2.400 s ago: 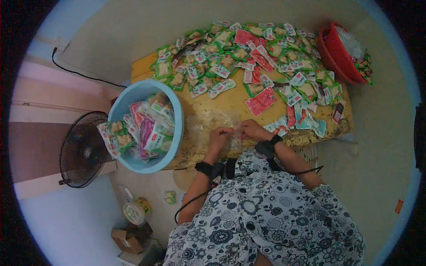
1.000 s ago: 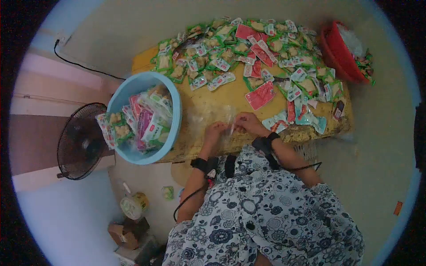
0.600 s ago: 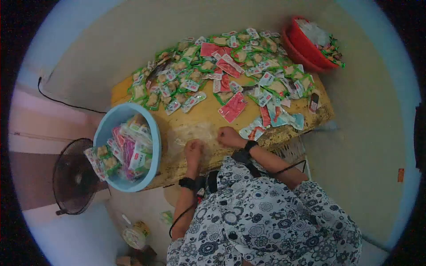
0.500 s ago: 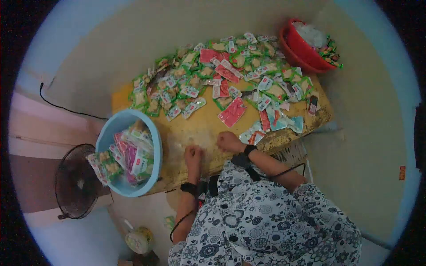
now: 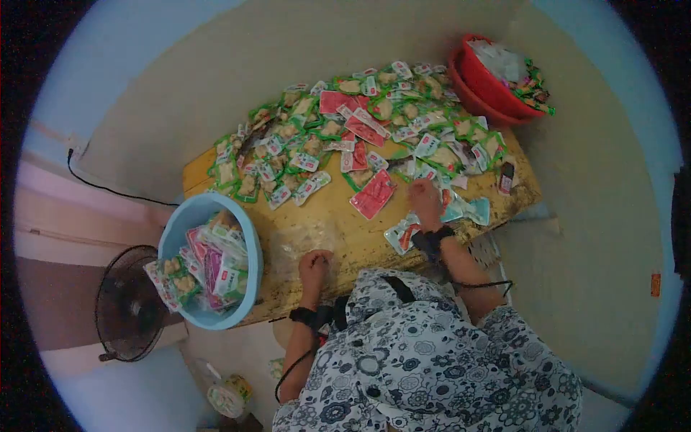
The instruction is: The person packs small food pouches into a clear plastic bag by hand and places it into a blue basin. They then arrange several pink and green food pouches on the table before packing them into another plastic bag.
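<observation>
My left hand (image 5: 315,265) rests curled at the near edge of the yellow wooden table (image 5: 331,219), closed on a thin clear plastic bag that hardly shows. My right hand (image 5: 425,201) reaches out to the right, fingers spread on loose snack packets next to the teal packets (image 5: 468,210). A large red packet (image 5: 373,194) lies just left of that hand. A wide heap of green, white and red snack packets (image 5: 338,129) covers the far half of the table. Both wrists wear black bands with cables.
A light blue basin (image 5: 250,241) full of packed bags stands at the table's left end. Stacked red basins (image 5: 497,81) sit at the far right corner. A black fan (image 5: 126,306) and a round container (image 5: 229,396) are on the floor at left.
My hands were together working the clear bag. Now they are apart: the right hand has gone out to the packets on the right, and the left has stayed at the table's edge. The view shifted.
</observation>
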A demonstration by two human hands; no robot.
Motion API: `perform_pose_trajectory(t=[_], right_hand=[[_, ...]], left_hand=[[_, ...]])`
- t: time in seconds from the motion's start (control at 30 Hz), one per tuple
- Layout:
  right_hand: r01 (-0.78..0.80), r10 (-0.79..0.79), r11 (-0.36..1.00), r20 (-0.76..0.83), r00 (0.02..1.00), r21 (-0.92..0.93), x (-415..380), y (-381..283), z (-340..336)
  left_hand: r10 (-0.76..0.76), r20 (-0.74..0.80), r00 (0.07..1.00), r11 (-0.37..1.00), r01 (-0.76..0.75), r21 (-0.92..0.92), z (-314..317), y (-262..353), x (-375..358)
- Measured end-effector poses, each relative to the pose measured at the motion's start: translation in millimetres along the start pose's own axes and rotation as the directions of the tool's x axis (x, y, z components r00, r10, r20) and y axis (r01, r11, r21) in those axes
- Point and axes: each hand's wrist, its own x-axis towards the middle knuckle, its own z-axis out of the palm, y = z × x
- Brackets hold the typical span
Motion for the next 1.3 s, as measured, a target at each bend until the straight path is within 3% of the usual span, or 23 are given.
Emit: perform_pose_trajectory(t=[0.03,0.1,0.17,0.27,0.37,0.43,0.5,0.57,0.67,0.77,0.87,0.97,1.07,1.17,1.3], right_hand=[[-0.093,0.124,0.906,-0.048,0.991,0.414,14,13,-13],[-0.090,0.207,0.804,-0.135,0.969,0.588,29,29,-31],[-0.013,0.054,0.989,-0.287,0.956,0.145,33,28,-44],[-0.215,0.236,0.966,-0.152,0.960,0.147,42,3,-48],[-0.044,0.043,0.997,0.029,0.999,0.062,59,54,-50],[-0.038,0.038,0.968,-0.007,0.999,-0.248,69,72,-38],[-0.080,0.083,0.959,-0.003,0.997,-0.273,69,72,-36],[-0.176,0.177,0.984,0.065,0.982,-0.016,52,7,-42],[-0.085,0.095,0.988,0.076,0.993,-0.128,34,-30,-55],[-0.223,0.210,0.956,0.086,0.974,0.192,14,-50,-72],[-0.333,0.290,0.840,0.165,0.943,0.428,4,-58,-88],[-0.313,0.270,0.833,0.158,0.950,0.455,-4,-60,-97],[-0.401,0.299,0.792,0.281,0.912,0.460,-12,-86,-90],[-0.391,0.247,0.773,0.330,0.911,0.501,-22,-118,-70],[-0.422,0.302,0.870,0.400,0.865,0.256,-24,-106,-50]], left_hand=[[-0.022,0.002,1.000,0.999,0.022,0.045,-1,-3,2],[-0.060,0.015,0.998,0.997,0.059,0.043,-2,-1,2],[-0.101,0.053,0.993,0.993,0.104,-0.056,-2,9,-1],[-0.124,0.027,0.992,0.988,0.126,-0.093,-1,10,-2],[-0.180,0.013,0.984,0.979,0.180,-0.099,2,17,-4],[-0.165,0.032,0.986,0.985,0.167,-0.046,-1,11,-1],[-0.150,0.055,0.987,0.988,0.152,-0.034,-2,6,-1],[-0.141,0.074,0.987,0.988,0.146,-0.059,-2,6,-3],[-0.181,0.062,0.981,0.983,0.179,0.036,-4,9,-2],[-0.165,0.048,0.985,0.985,0.167,-0.036,-5,-26,0],[-0.029,0.057,0.998,0.993,0.022,0.114,-5,4,-2],[-0.106,0.075,0.992,0.994,0.104,0.031,-5,2,-4],[-0.080,0.009,0.997,0.996,0.080,0.044,-2,4,-5],[0.038,0.037,0.999,0.934,-0.049,0.353,-7,12,-8],[0.092,0.016,0.996,0.946,-0.093,0.311,-8,27,-8]])
